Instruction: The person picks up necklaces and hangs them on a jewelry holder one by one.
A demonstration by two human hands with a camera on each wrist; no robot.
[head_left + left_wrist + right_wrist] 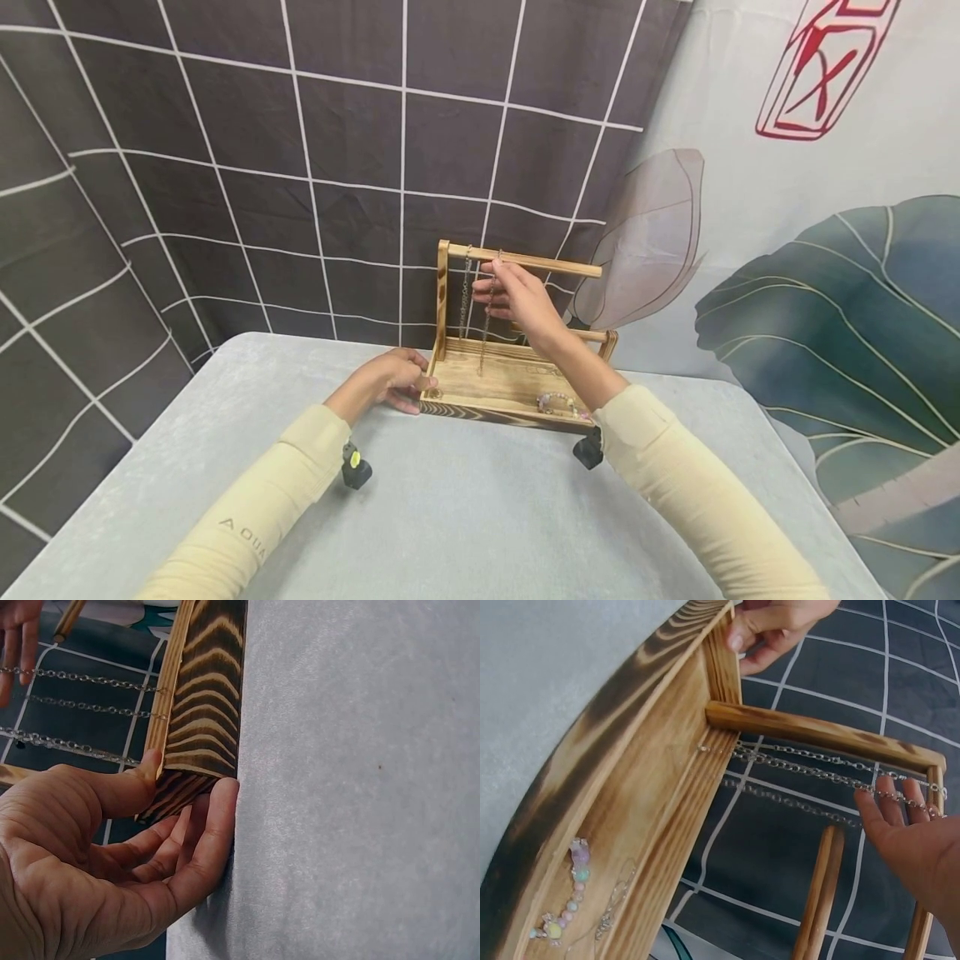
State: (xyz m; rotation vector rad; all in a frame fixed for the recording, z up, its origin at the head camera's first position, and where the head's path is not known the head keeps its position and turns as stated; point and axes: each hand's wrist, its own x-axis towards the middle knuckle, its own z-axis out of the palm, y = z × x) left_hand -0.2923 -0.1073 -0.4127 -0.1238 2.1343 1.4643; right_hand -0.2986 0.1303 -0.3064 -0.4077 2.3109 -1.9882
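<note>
Nearest are two pale yellow sleeves (240, 500), cuffs folded back, over a table (450, 517) draped in soft, light-grey cloth with a faint nap. Toward the far side sits a wooden stand (510, 387), a shallow oblong tray whose near wall is scorched in dark, wavy bands, its floor smooth and honey-coloured. The left hand (397, 379) grips the tray's left end, thumb over the rim and fingers curled against the outside. Inside, near the right, lies a bracelet (579, 875) of round pastel beads, beside a thin chain (611, 907).

Above the tray, the right hand (517, 300) pinches a necklace chain (483, 340) between thumb and index finger, the other fingers spread. It is dull silver, small-linked, and hangs nearly straight just below the top bar (558, 264); another chain (464, 300) hangs to its left. Farthest back, a dark curtain (352, 133) carries white grid lines.
</note>
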